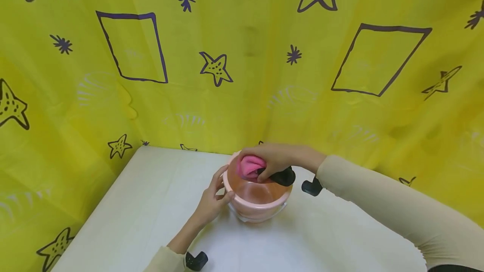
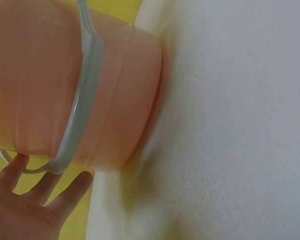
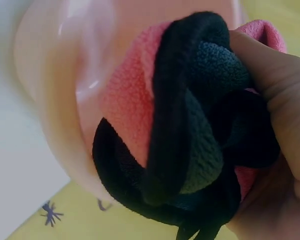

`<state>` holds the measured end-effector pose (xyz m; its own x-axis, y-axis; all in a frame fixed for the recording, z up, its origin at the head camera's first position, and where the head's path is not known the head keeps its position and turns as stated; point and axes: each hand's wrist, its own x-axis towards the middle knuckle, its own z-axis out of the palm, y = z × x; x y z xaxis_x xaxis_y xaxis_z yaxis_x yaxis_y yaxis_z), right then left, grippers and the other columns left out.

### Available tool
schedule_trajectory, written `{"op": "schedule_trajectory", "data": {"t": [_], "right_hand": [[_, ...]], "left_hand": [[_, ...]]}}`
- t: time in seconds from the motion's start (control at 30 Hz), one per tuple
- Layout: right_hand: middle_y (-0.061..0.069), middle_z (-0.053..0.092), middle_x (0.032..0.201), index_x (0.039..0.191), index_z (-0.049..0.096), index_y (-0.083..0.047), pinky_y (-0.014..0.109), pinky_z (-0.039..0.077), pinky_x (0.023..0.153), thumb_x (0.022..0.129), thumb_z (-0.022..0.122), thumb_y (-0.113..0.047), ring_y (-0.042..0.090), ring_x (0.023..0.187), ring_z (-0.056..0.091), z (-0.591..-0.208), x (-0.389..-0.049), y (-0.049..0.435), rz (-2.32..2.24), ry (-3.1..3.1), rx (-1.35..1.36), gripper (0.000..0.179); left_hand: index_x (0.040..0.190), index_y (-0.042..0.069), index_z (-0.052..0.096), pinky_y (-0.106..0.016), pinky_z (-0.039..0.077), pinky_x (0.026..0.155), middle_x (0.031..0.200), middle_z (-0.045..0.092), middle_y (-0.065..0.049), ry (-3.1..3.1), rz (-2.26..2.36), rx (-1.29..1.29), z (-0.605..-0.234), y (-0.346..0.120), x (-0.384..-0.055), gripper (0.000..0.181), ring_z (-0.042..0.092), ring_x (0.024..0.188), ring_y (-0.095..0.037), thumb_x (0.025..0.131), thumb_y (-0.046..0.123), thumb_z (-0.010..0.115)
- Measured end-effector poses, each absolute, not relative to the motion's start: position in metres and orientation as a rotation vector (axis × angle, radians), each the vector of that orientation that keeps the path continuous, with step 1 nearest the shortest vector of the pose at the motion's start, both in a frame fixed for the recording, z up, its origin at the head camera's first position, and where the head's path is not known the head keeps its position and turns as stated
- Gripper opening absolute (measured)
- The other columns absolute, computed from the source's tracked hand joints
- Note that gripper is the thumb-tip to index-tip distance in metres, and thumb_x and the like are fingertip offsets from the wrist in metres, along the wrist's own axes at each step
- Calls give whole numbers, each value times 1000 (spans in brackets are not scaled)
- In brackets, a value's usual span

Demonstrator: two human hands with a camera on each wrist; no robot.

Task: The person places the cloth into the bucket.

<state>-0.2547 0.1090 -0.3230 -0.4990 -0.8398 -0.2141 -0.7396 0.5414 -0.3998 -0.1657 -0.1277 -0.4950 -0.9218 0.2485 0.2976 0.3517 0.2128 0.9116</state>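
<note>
Plainly, pink bucket (image 1: 255, 206) stands on white worktop (image 1: 140, 213), left hand (image 1: 211, 200) spread against it at nine o'clock, right hand (image 1: 277, 156) at one o'clock pinching pink-and-black fleece cloth (image 1: 252, 166)

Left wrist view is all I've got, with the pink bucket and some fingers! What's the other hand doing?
Observer: The right hand grips a fuzzy pink and dark cloth at the mouth of the bucket.
Operator: Cool! Where's the left thumb?
Observer: The head view shows it against the rim.
Operator: Is that yellow stuff just plain?
Observer: No, it has dark-outlined stars on it.
</note>
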Motion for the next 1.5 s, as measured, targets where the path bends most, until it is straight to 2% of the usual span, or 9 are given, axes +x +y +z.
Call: {"op": "schedule_trajectory", "data": {"t": [0.13, 0.3, 0.67, 0.8, 0.97, 1.1, 1.2, 1.33, 1.5], "right_hand": [[-10, 59, 127, 143, 53, -32, 33, 50, 98, 81, 90, -16, 14, 115, 56, -337, -258, 100, -327, 2335, -1287, 75], [-13, 55, 134, 139, 56, -33, 35, 48, 101, 81, 88, -10, 12, 121, 51, -348, -261, 92, -335, 2270, -1335, 70], [-14, 55, 134, 137, 56, -36, 34, 47, 102, 80, 90, -13, 10, 122, 50, -354, -264, 89, -314, 2286, -1368, 71], [-14, 55, 134, 138, 55, -34, 33, 47, 102, 79, 90, -12, 9, 122, 50, -354, -264, 88, -313, 2283, -1385, 71], [-9, 53, 140, 144, 50, -34, 38, 48, 104, 78, 91, -17, 16, 128, 49, -343, -260, 90, -289, 2233, -1337, 79], [-3, 50, 147, 151, 44, -34, 46, 48, 104, 78, 92, -20, 25, 134, 48, -324, -254, 94, -292, 2232, -1208, 88], [0, 52, 147, 153, 42, -34, 46, 51, 101, 79, 91, -21, 28, 133, 50, -314, -251, 98, -285, 2267, -1171, 89], [-3, 53, 143, 155, 41, -34, 43, 52, 98, 80, 90, -23, 28, 130, 52, -310, -248, 104, -289, 2289, -1182, 90], [-3, 54, 141, 156, 40, -33, 46, 53, 97, 81, 89, -25, 28, 128, 51, -310, -244, 115, -349, 2315, -1223, 90]], "left_hand": [[160, 36, 26, -50, 57, 94, 155, 47, -18, -2385, -1829, -582, -495, -127, -165, 76, 56, 129, -44, 98, 34, 70], [160, 36, 26, -47, 57, 95, 155, 49, -16, -2386, -1835, -580, -496, -127, -166, 77, 58, 129, -39, 97, 35, 70], [160, 37, 26, -46, 57, 95, 155, 49, -15, -2390, -1827, -566, -494, -128, -167, 78, 58, 129, -38, 97, 26, 71], [159, 37, 27, -46, 58, 94, 155, 49, -15, -2388, -1825, -563, -494, -129, -167, 77, 58, 129, -38, 97, 29, 71], [160, 36, 27, -45, 57, 94, 154, 50, -16, -2399, -1814, -559, -495, -129, -167, 77, 58, 129, -38, 97, 32, 71], [159, 37, 27, -47, 57, 94, 154, 49, -17, -2399, -1824, -545, -494, -128, -166, 78, 57, 129, -40, 96, 23, 71], [160, 38, 27, -48, 57, 94, 155, 48, -16, -2401, -1831, -535, -493, -128, -166, 79, 57, 130, -40, 96, 21, 71], [160, 37, 27, -49, 57, 94, 156, 47, -15, -2403, -1835, -540, -492, -127, -165, 78, 58, 129, -39, 96, 24, 70], [160, 38, 27, -49, 57, 94, 156, 48, -15, -2402, -1834, -533, -493, -125, -164, 78, 58, 129, -39, 96, 23, 70]]}}
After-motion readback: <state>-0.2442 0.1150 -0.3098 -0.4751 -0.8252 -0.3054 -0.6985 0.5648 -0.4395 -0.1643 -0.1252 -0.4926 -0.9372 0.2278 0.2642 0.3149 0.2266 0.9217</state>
